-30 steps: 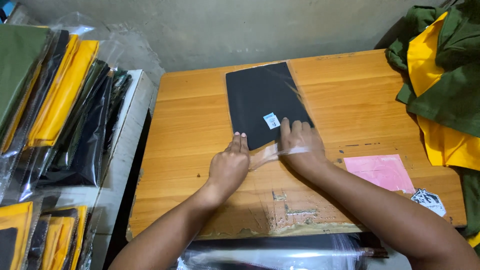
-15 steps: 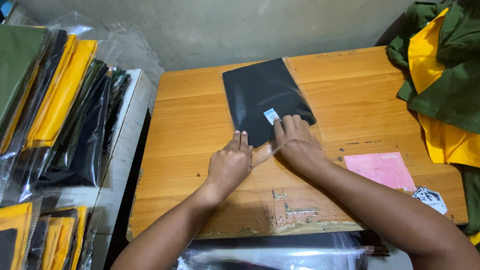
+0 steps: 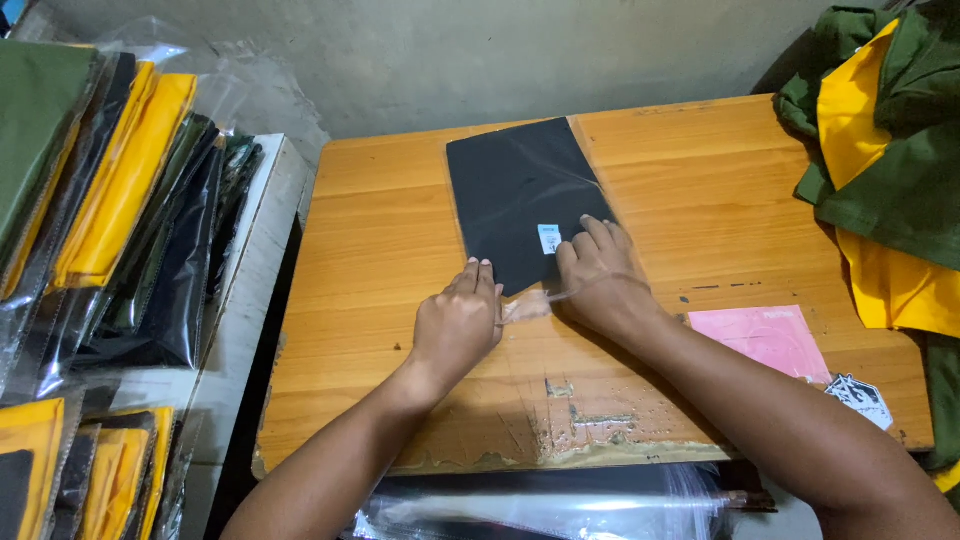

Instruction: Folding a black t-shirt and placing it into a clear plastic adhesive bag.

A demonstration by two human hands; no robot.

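Your black cloth is already inside its clear bag, mid-frame. Your left hand and right hand press flat; the bag's flap still sticks out.

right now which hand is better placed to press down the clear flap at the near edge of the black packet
Probably the right hand: it lies flat on the black packet with the clear flap beside its thumb. The left hand only touches the near corner.
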